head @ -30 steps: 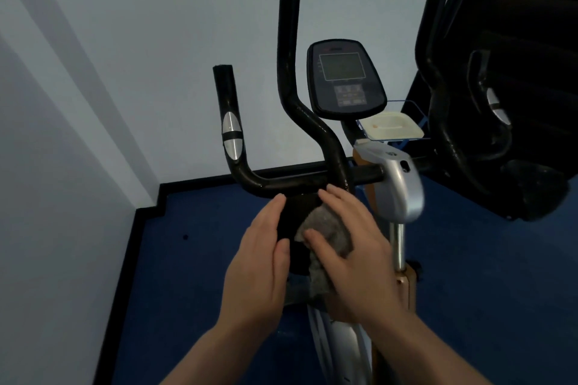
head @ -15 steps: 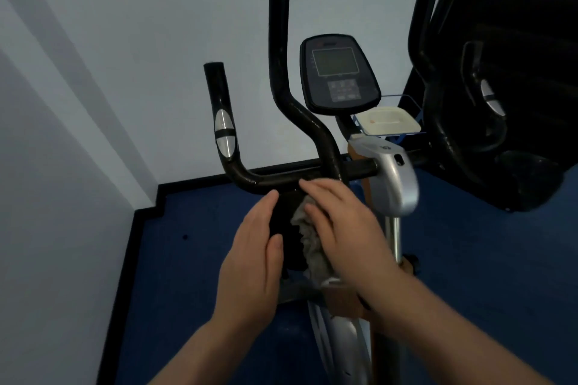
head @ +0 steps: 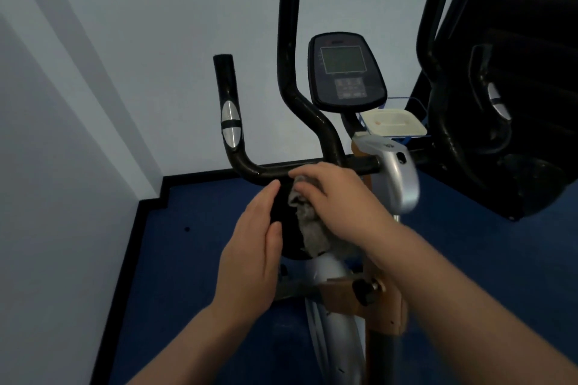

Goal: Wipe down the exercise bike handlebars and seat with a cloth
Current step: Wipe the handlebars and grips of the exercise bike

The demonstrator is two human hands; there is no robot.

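Observation:
The exercise bike's black handlebars (head: 250, 166) rise in front of me, with a silver pulse pad (head: 230, 123) on the left grip. A black seat (head: 286, 222) lies just below the crossbar, mostly covered by my hands. My right hand (head: 341, 200) presses a grey cloth (head: 308, 225) onto the seat, its fingertips close to the crossbar. My left hand (head: 253, 256) rests flat along the seat's left edge, fingers together and holding nothing.
The console (head: 345, 72) stands behind the bars, with a white tray (head: 394, 125) to its right. A silver post housing (head: 397, 172) and wooden frame (head: 362, 300) sit beside my right arm. Another black machine (head: 516, 103) fills the right. White walls and blue floor (head: 175, 259) lie left.
My right hand has slid the cloth forward along the seat toward the crossbar. My left hand has stayed beside the seat.

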